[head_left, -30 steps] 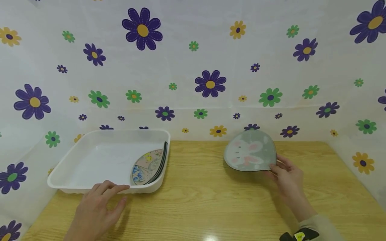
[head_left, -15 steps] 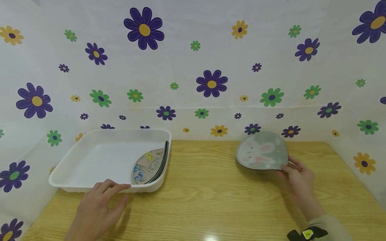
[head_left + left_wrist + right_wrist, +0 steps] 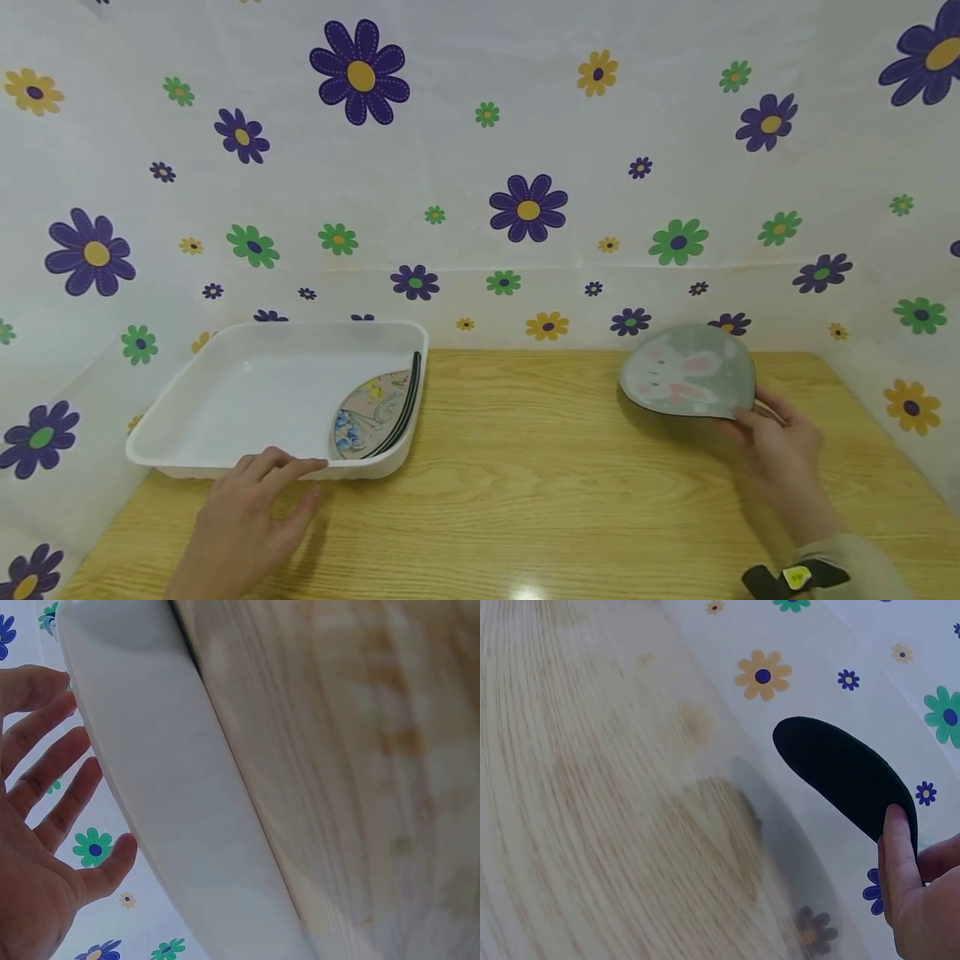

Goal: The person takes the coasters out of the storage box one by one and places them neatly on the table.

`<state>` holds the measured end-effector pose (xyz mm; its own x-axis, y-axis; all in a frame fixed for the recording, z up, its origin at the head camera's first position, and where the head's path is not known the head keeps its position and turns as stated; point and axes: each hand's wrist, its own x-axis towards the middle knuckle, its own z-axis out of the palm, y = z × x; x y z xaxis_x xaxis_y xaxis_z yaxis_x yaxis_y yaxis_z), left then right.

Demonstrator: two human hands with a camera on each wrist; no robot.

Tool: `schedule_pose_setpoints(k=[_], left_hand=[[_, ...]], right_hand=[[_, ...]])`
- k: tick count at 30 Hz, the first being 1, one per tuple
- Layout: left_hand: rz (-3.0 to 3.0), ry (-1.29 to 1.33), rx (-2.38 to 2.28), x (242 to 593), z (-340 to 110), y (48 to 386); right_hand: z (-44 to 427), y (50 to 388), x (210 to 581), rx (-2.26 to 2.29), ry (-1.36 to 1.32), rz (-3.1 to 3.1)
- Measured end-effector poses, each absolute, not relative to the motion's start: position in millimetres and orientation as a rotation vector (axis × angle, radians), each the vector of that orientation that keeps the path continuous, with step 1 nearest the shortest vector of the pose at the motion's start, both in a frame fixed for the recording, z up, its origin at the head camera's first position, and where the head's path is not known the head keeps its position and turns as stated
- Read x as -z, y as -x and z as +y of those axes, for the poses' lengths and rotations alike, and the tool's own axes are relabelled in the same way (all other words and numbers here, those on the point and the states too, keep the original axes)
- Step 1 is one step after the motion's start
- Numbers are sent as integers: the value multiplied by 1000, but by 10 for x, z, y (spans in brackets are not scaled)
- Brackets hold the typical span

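Note:
My right hand [image 3: 787, 450] pinches the edge of a grey, drop-shaped mat [image 3: 686, 367] with a white rabbit print, holding it above the table's right side. In the right wrist view, the black underside of that mat [image 3: 847, 780] shows, with fingers of my right hand [image 3: 922, 915] laid along it and the thumb mostly hidden. On the left stands a white tray [image 3: 255, 400]; several similar mats [image 3: 375, 412] lean in its right end, a floral one in front. My left hand [image 3: 247, 512] touches the tray's near rim, fingers extended and spread in the left wrist view.
Under everything is a wood-grain table [image 3: 525, 467]. A white cloth [image 3: 465, 167] printed with purple, green and yellow flowers hangs behind the table and along both sides. A dark strap [image 3: 798, 577] circles the right wrist near a light sleeve [image 3: 847, 554].
My right hand has carried the rabbit-print mat to the right above the table. The left hand stays at the tray's rim, and the tray with its mats has not visibly moved.

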<state>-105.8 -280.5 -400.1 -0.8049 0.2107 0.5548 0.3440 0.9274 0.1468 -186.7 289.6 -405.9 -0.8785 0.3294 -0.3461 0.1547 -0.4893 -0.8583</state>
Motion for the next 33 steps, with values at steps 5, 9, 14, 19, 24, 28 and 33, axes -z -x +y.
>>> schedule_pose_setpoints(k=[5, 9, 14, 19, 24, 28, 33], left_hand=[[-2546, 386, 324, 4004, -2807, 1053], [-2565, 371, 323, 3997, -2809, 1052], [-2568, 364, 314, 3994, -2806, 1051], [-2570, 361, 309, 3996, -2805, 1053], [-2560, 370, 319, 4001, -2810, 1056], [-2562, 371, 319, 3999, -2809, 1056], [-2565, 365, 324, 3991, -2803, 1053]], right_hand=[[2962, 1849, 4080, -2522, 707, -1515], [3003, 1854, 4090, -2519, 702, -1490], [3060, 1874, 4090, -2499, 752, -1488], [3128, 1871, 4102, -2495, 764, -1491], [3198, 1871, 4128, -2462, 800, -1508], [3254, 1877, 4146, -2405, 835, -1551], [3340, 1875, 4157, -2375, 836, -1580]])
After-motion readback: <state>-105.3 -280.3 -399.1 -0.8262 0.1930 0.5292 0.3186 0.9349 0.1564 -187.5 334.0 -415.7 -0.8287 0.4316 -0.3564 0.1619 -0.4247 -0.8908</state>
